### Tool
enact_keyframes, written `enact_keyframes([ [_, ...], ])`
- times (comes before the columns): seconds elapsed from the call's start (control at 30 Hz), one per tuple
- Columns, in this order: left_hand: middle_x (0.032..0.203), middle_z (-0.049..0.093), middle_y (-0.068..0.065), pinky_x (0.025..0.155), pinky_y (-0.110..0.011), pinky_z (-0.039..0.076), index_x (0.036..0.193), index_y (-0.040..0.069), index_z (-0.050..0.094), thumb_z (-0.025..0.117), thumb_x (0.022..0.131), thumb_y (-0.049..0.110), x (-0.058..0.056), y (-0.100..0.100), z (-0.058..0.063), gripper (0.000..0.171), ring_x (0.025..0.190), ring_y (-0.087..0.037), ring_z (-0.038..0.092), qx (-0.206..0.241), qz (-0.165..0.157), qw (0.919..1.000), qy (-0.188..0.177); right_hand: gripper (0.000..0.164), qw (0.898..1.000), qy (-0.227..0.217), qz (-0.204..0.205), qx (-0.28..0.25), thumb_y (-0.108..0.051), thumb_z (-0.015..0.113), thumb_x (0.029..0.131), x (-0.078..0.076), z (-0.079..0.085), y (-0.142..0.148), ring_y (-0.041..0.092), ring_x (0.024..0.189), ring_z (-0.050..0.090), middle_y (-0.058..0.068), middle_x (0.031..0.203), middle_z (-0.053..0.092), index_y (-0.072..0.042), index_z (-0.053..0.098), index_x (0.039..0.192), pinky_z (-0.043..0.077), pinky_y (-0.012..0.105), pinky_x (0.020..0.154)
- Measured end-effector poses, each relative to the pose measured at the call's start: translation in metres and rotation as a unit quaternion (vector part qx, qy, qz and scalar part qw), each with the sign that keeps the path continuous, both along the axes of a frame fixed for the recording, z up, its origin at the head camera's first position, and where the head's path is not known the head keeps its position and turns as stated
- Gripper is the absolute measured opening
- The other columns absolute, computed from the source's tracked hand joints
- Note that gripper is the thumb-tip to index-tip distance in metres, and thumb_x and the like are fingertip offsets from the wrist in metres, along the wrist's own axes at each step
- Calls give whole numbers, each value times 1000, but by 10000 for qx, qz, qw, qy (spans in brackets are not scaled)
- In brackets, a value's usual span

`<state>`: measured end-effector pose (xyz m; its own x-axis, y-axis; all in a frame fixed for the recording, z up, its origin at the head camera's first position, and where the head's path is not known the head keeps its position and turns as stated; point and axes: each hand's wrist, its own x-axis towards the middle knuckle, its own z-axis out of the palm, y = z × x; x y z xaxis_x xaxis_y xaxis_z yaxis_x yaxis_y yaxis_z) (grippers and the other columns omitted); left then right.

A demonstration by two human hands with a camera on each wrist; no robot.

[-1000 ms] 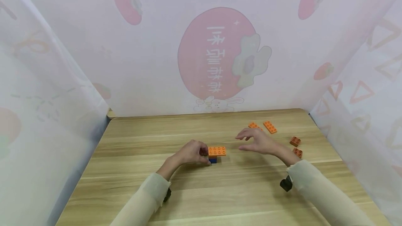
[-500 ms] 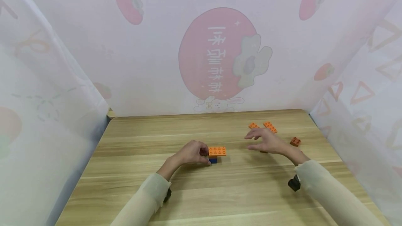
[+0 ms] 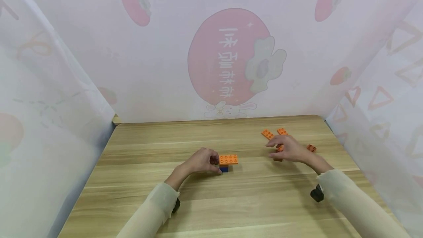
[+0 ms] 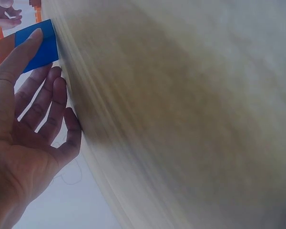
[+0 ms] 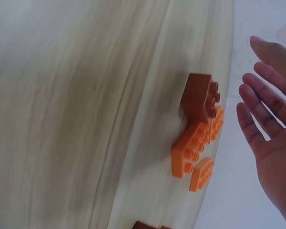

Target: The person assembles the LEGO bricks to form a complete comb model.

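Observation:
My left hand [image 3: 201,160] pinches the blue brick [image 4: 44,45] at the bottom of a small stack, thumb on its near face. Above the blue brick sits a brown-orange brick, topped by a flat orange plate [image 3: 228,159] that juts out to the right. My right hand [image 3: 289,149] hovers palm-in over the loose bricks, fingers and thumb apart and holding nothing. Nearest below it are a brown brick [image 5: 197,98] and an orange brick [image 5: 187,149], both partly hidden by the hand in the head view.
Two flat orange plates [image 3: 267,134] lie behind the right hand near the table's back edge. Another brown brick [image 3: 311,148] lies to its right. White printed curtains [image 3: 158,65] enclose the wooden table [image 3: 148,135] at the back and sides.
My right hand has moved right, away from the stack and over the loose bricks, uncovering the left orange plate. My left hand has stayed at the stack.

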<state>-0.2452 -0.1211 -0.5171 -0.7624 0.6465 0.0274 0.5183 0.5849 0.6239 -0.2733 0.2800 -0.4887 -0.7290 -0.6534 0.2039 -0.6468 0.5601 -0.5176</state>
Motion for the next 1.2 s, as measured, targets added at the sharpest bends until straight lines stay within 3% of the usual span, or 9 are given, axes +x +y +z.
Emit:
enact_keyframes([
  [0.4, 87, 71, 8, 69, -24, 55, 94, 15, 75, 94, 83, 25, -2, -1, 1, 24, 75, -5, 62, -100, 27, 9999, -23, 42, 9995, -70, -219, 219, -20, 91, 86, -3, -9, 19, 28, 102, 73, 10, 120, 76, -2, 77, 121, 60, 50, 86],
  [0.67, 87, 71, 8, 70, -24, 55, 94, 15, 75, 94, 83, 26, -4, 1, 0, 25, 75, -5, 62, -155, 48, 9999, -21, 30, 9994, -157, -139, 267, -18, 92, 84, -5, -13, 26, 22, 93, 72, 7, 112, 77, -7, 80, 109, 62, 40, 78],
  [0.9, 86, 71, 9, 69, -24, 55, 93, 16, 75, 94, 83, 26, -3, 0, -1, 24, 75, -5, 62, -105, 43, 9999, -71, 35, 9987, 131, -255, 428, -21, 95, 80, -5, -18, 31, 25, 100, 72, 4, 110, 77, -8, 81, 109, 60, 46, 85],
  [1.2, 85, 71, 9, 68, -23, 55, 93, 16, 75, 94, 82, 25, -4, -2, -4, 25, 73, -4, 62, 19, 2, 9999, -151, 35, 9985, 307, -151, 433, -21, 95, 80, -4, -23, 37, 23, 92, 71, 4, 106, 77, -7, 81, 109, 60, 41, 77],
])
